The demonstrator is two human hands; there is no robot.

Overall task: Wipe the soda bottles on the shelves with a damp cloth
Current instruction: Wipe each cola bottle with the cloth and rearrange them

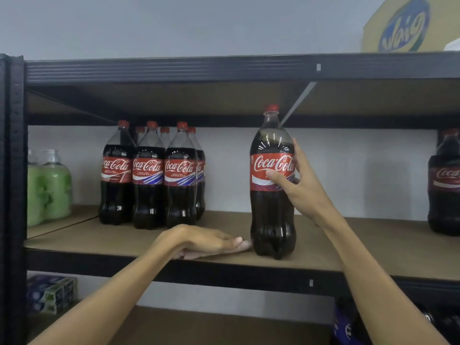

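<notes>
I see a brown board shelf (pixel 124 242) in a black metal rack, with a pale wall behind it. The lone bottle (pixel 272 215) stands upright near the front edge, about mid-shelf. My right hand (pixel 296 185) grasps it at the label, thumb across the front and fingers wrapped round the far side. My left hand (pixel 199 241) lies flat on the board with straight, released fingers, the tips just beside the bottle's base. A group of cola bottles (pixel 149 195) stands further back on the left, well apart, with bare board between. Green bottles (pixel 49 190) sit beside the rack post (pixel 15 170) at far left. Another cola bottle (pixel 444 195) is at the right edge. The upper beam (pixel 174 70) hangs close above the lone bottle's cap.
</notes>
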